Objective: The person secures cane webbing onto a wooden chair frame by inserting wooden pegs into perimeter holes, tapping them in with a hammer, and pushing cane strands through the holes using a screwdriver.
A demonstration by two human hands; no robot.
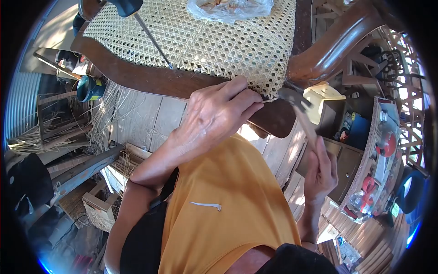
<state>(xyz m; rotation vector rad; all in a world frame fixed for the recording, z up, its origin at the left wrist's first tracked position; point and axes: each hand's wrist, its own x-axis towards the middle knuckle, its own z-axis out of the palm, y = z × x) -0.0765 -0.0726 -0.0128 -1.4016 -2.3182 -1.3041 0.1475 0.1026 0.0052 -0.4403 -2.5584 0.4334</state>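
Observation:
My right hand (321,176) is wrapped round the wooden handle of a hammer (305,119). The hammer's head, slightly blurred, is close to the front right corner of the woven cane seat (255,50). My left hand (221,107) rests at the seat's front edge with its fingers pinched together. A thin, light end shows by its fingertips, too small to name. A screwdriver (155,42) leans with its tip at the border between the cane and the dark wooden frame (132,73).
A clear plastic bag (230,10) with small brown pieces lies on the cane. A curved wooden armrest (337,45) rises at the right. Below it stands a cabinet (335,160) with an open yellow drawer (321,97). Loose cane strands (116,114) hang at the left.

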